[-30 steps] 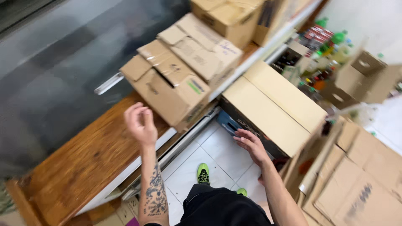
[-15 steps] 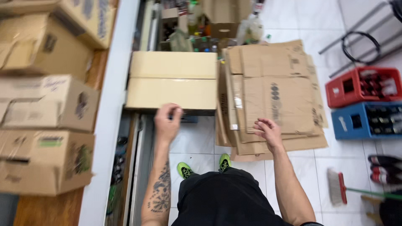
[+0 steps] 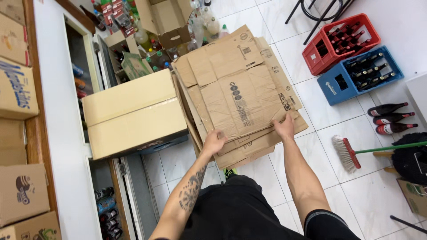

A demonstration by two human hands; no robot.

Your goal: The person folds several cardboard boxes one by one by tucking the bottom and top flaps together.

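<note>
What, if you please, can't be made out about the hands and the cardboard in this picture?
- Head view: whether the left hand and right hand grip the flattened cardboard or only rest on it; the fingertips blend into the sheets.
- How many sheets are stacked: the top sheet covers the lower ones.
- What the closed box holds: its flaps are shut.
- The floor under the stack: hidden by the cardboard.

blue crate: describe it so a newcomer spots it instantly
Look at the white tiled floor, right of the flattened cardboard stack. Two bottle crates sit side by side there; the blue crate is the nearer one, beside the red crate.
</note>
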